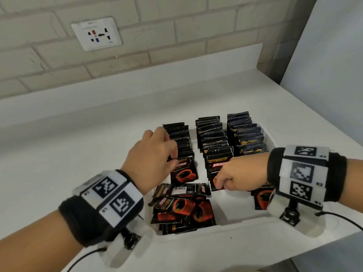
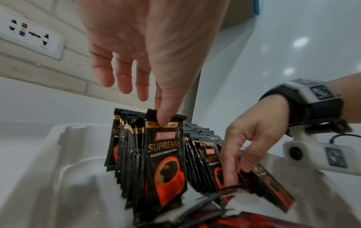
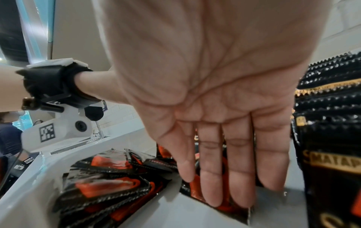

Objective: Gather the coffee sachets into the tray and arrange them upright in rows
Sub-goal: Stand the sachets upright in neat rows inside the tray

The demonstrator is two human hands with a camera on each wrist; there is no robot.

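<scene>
Thumb of left hand (image 2: 148, 50) pinches front sachet (image 2: 165, 160) in wrist view; right hand (image 3: 218, 117) fingers straight.

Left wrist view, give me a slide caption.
Left hand pinches the front sachet upright in its row inside the tray.

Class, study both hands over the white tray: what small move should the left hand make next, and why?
Probably press the pinched black-and-red sachet back against the left row. The left hand holds its top edge upright at the row's front; flat loose sachets remain in the white tray for the right hand.
</scene>
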